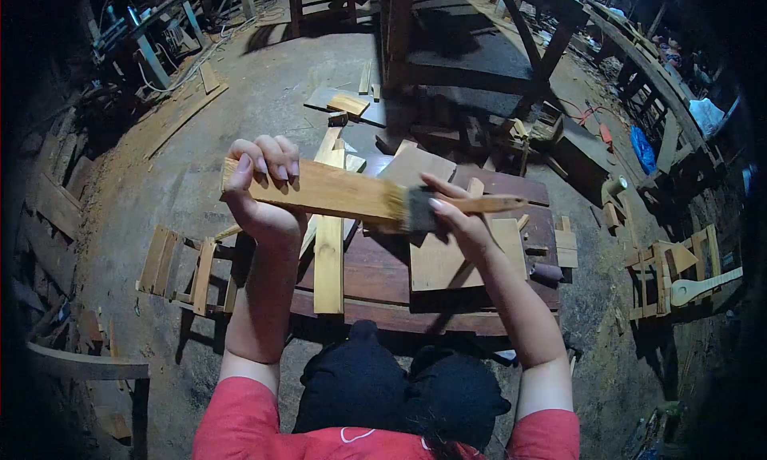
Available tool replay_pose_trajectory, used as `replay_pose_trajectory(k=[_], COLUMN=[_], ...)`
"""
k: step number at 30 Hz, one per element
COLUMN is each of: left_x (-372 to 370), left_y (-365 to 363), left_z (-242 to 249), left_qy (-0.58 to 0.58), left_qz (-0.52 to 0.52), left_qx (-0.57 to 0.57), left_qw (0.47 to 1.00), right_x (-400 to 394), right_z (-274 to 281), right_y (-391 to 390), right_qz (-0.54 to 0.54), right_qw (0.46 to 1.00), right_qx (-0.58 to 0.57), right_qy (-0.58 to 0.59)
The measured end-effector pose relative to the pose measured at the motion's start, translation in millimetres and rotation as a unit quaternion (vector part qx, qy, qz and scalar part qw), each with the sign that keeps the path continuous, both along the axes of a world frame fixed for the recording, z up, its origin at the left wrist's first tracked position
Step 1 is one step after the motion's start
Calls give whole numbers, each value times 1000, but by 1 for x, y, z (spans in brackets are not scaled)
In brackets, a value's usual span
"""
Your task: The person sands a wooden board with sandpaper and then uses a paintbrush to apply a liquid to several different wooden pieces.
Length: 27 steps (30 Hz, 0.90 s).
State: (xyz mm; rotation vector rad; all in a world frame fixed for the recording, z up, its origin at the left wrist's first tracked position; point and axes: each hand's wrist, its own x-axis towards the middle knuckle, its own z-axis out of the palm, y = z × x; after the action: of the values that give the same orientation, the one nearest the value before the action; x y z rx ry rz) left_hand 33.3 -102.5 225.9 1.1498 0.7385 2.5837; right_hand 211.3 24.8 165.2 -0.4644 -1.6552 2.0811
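My left hand (262, 184) is closed around the left end of a wooden board (335, 190), held up above the low table. In my right hand (459, 212) is a paintbrush (483, 204) with a wooden handle and a dark ferrule. Its bristles press against the right end of the board, and that area is slightly blurred. Below, a long narrow wood strip (328, 264) and a square wooden panel (427, 260) lie on the dark reddish table (375, 280).
Wooden racks stand left (204, 272) and right (663, 264) of the table, with a pale guitar-shaped wooden piece (707, 286) at the right one. A large workbench (471, 81) is ahead. Wood offcuts (347, 103) and a blue plastic bag (641, 148) lie on the floor.
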Motion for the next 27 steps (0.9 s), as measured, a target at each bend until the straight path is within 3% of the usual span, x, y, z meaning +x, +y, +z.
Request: replay_pose_trajectory(k=[1, 3, 4, 5, 6, 7, 9, 11, 13, 15, 16, 17, 19, 21, 25, 27], left_x=[-4, -9, -11, -12, -11, -9, -2, 0, 1, 4, 7, 11, 19, 18, 8, 5], left_y=[0, -2, -4, -4, -5, -5, -6, -5, -3, -4, -4, -4, -1, 1, -1, -3], left_z=[-4, -11, -14, -15, -15, -14, -8, -6, -4, -1, 1, 4, 8, 10, 3, -1], left_qy=[-12, -27, -31, -34, -33, -33, -9, -9, 0, 4, 23, 42, 31, 39, 5, 0], left_qz=[3, 4, 17, 30, 22, 21, 6, 12, 17, 12, 5, -1, -5, 9, 23, 23], left_qx=[2, 6, -2, -9, 6, 7, 11, 4, 4, -8, -1, 8, 10, 2, -2, -3], left_qw=[1000, 1000, 999, 999, 999, 999, 1000, 1000, 1000, 1000, 1000, 999, 999, 999, 1000, 1000], right_x=[16, 37, 48, 57, 59, 53, 30, -1, -21, -27, -23, -20, -13, 10, 61, 73], right_z=[-23, -79, -93, -98, -83, -82, -82, -27, 11, 52, 59, 56, 44, -2, -102, -98], right_y=[17, 49, 62, 71, 76, 78, 73, 34, 5, -21, -25, -27, -25, 3, 63, 71], right_qz=[-9, -104, -150, -194, -151, -152, -112, -123, -109, -22, 34, 31, 3, -9, -177, -262], right_qw=[999, 991, 971, 937, 912, 912, 771, 740, 893, 972, 985, 985, 994, 998, 977, 860], right_qx=[-15, 77, 152, 225, 241, 242, 506, 624, 437, 211, 127, 125, -13, -54, 108, 317], right_qy=[-37, -33, -109, -182, -295, -295, -369, -219, 9, 102, 111, 112, 107, 23, -58, -302])
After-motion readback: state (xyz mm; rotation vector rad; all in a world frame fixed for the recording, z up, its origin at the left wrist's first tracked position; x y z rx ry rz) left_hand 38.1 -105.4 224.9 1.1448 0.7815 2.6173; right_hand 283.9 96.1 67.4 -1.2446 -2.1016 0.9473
